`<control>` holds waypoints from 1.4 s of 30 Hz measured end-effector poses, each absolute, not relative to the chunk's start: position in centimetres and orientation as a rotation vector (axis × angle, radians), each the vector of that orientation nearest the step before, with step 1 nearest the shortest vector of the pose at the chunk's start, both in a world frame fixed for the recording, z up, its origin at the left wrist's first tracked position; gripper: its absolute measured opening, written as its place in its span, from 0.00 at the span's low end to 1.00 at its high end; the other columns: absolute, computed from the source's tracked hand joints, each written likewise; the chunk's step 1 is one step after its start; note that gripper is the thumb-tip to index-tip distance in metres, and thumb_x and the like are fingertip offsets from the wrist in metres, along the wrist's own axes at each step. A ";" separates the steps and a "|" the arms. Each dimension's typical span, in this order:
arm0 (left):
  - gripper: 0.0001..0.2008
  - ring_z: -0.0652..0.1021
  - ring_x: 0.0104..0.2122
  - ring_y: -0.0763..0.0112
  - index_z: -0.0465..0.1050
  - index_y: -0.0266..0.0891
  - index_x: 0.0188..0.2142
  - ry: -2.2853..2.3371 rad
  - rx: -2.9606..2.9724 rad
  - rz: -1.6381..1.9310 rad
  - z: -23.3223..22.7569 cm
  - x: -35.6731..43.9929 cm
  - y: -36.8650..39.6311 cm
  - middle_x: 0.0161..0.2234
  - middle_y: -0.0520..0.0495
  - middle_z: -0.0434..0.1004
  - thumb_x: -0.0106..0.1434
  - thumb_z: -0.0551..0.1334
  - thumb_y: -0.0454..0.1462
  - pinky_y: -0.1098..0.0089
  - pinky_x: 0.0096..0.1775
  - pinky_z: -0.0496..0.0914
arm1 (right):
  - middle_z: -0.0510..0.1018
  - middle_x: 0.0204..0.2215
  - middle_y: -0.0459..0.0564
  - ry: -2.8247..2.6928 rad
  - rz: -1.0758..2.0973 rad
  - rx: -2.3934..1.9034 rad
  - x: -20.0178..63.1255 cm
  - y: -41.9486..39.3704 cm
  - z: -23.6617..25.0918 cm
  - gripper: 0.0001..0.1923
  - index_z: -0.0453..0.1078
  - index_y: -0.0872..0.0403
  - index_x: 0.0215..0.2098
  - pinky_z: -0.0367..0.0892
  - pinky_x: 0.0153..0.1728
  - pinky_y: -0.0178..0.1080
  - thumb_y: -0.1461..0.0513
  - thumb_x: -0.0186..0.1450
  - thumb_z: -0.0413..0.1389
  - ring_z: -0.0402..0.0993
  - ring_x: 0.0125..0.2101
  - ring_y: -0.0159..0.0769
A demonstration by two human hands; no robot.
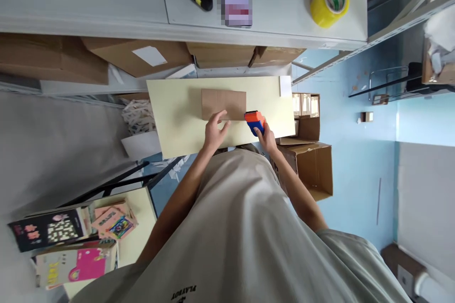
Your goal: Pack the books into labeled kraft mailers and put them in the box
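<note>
Fingers on crosswise flat box

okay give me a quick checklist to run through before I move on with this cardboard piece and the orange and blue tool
1. Left hand resting on the flat cardboard piece: ok.
2. Right hand gripping the orange and blue tool: ok.
3. Tool beside the cardboard's right edge: ok; whether it touches, cannot tell.
4. Cardboard lying flat on the pale yellow table: ok.
5. Yellow tape roll away on the upper shelf, not at hand: not ok.

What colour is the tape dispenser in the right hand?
Orange top, blue body: tape dispenser in right hand, head view.
</note>
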State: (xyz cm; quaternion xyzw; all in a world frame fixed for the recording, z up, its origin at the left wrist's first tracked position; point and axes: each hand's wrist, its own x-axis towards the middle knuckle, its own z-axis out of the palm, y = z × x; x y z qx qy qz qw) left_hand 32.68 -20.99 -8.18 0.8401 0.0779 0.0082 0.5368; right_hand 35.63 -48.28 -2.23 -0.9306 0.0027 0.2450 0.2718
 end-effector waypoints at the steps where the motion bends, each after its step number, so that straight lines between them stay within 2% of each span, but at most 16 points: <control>1: 0.24 0.83 0.69 0.54 0.75 0.42 0.72 0.117 1.963 0.001 -7.4 33.0 -21.6 0.70 0.35 0.82 0.82 0.63 0.44 0.56 0.67 0.83 | 0.90 0.50 0.64 -0.020 0.698 -2.559 35.1 -48.6 -1.8 0.30 0.65 0.54 0.72 0.78 0.48 0.46 0.42 0.84 0.50 0.88 0.46 0.56; 6: 0.24 0.83 0.68 0.54 0.77 0.44 0.71 -0.071 1.876 -0.048 -4.3 33.3 -22.8 0.69 0.39 0.83 0.81 0.65 0.47 0.55 0.66 0.84 | 0.88 0.55 0.69 -0.217 0.796 -2.755 33.2 -50.1 0.2 0.26 0.66 0.55 0.70 0.80 0.54 0.51 0.47 0.85 0.55 0.88 0.54 0.61; 11: 0.24 0.83 0.68 0.54 0.78 0.46 0.72 -0.168 1.895 -0.110 -2.8 32.8 -23.5 0.68 0.41 0.83 0.81 0.66 0.46 0.54 0.66 0.83 | 0.87 0.57 0.71 -0.538 0.836 -2.781 33.2 -52.4 1.6 0.26 0.69 0.54 0.69 0.80 0.61 0.56 0.45 0.85 0.54 0.85 0.58 0.63; 16: 0.13 0.83 0.60 0.54 0.84 0.43 0.58 -0.150 1.953 -0.127 -3.4 32.4 -25.7 0.57 0.42 0.87 0.79 0.71 0.43 0.55 0.59 0.85 | 0.87 0.58 0.71 -0.866 0.909 -2.679 35.6 -55.7 1.4 0.30 0.71 0.55 0.68 0.78 0.66 0.58 0.41 0.86 0.50 0.84 0.59 0.63; 19: 0.08 0.83 0.55 0.55 0.85 0.44 0.50 -0.062 1.973 -0.098 -4.0 31.9 -27.8 0.50 0.44 0.87 0.78 0.73 0.44 0.58 0.53 0.84 | 0.87 0.57 0.73 -1.038 0.911 -2.630 37.7 -57.9 0.5 0.34 0.72 0.58 0.67 0.77 0.66 0.59 0.39 0.87 0.47 0.84 0.59 0.64; 23: 0.07 0.83 0.47 0.57 0.85 0.46 0.43 0.125 1.963 -0.038 -4.2 31.2 -31.5 0.43 0.44 0.87 0.76 0.75 0.45 0.62 0.45 0.82 | 0.88 0.54 0.72 -1.287 0.804 -2.534 40.4 -60.9 -1.1 0.41 0.72 0.60 0.67 0.80 0.63 0.61 0.35 0.86 0.39 0.86 0.57 0.64; 28: 0.08 0.83 0.41 0.61 0.85 0.45 0.42 0.340 1.923 0.069 -4.1 30.6 -36.1 0.43 0.44 0.88 0.73 0.77 0.45 0.63 0.41 0.79 | 0.88 0.53 0.71 -1.501 0.769 -2.430 42.8 -63.9 -2.9 0.47 0.68 0.60 0.71 0.81 0.63 0.61 0.34 0.85 0.31 0.87 0.57 0.62; 35: 0.10 0.85 0.40 0.66 0.85 0.44 0.46 0.496 1.811 0.186 -4.7 28.9 -40.6 0.49 0.44 0.89 0.73 0.78 0.45 0.68 0.40 0.78 | 0.85 0.59 0.71 -1.682 0.836 -2.372 44.4 -66.0 -3.3 0.46 0.60 0.60 0.80 0.80 0.62 0.61 0.34 0.86 0.32 0.86 0.58 0.61; 42: 0.13 0.81 0.36 0.66 0.83 0.44 0.40 0.571 1.780 0.226 -5.3 27.8 -42.8 0.41 0.46 0.86 0.73 0.78 0.48 0.67 0.38 0.75 | 0.87 0.55 0.72 -1.733 0.886 -2.323 44.9 -66.7 -3.1 0.45 0.60 0.63 0.77 0.79 0.58 0.60 0.36 0.87 0.33 0.86 0.55 0.63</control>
